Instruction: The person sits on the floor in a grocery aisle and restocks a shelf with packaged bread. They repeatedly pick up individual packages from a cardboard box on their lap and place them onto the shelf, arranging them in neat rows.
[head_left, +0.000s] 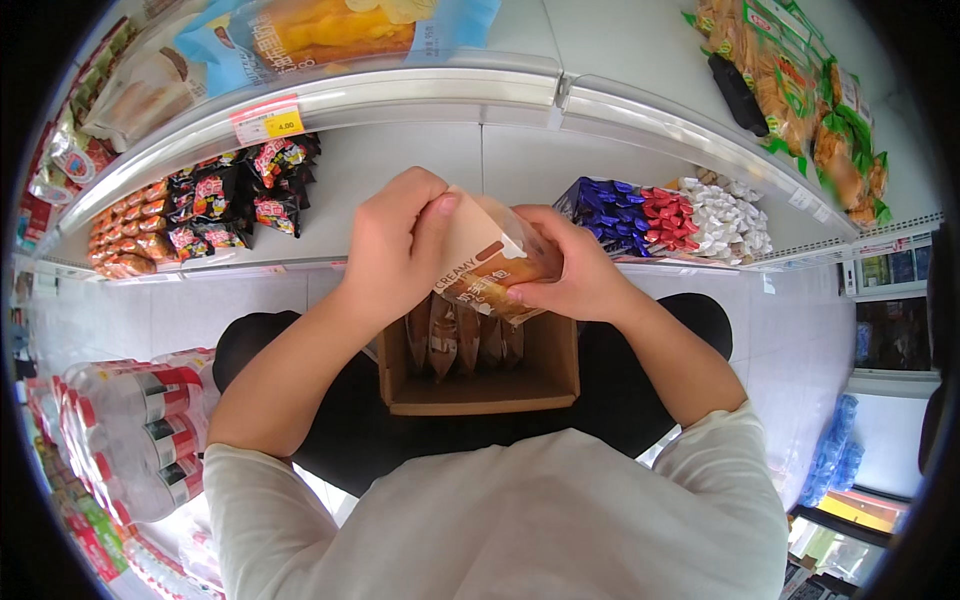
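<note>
A clear-and-cream plastic bag of bread (491, 262) is held up between my two hands, tilted, over a cardboard box. My left hand (401, 240) pinches the bag's upper left corner between thumb and fingers. Around the bag's right side curls my right hand (574, 262), its thumb lying across the front. Below them the open cardboard box (484, 401) rests between my knees. Several similar packs (454, 341) stand upright in a row inside it; the bag partly hides them.
A white shelf (390, 157) ahead carries black-and-red snack packs (214, 199) at left and blue, red and white wrapped items (660, 217) at right. An upper shelf edge (450, 94) juts out above. Shrink-wrapped bottles (135, 435) stand on the floor at left.
</note>
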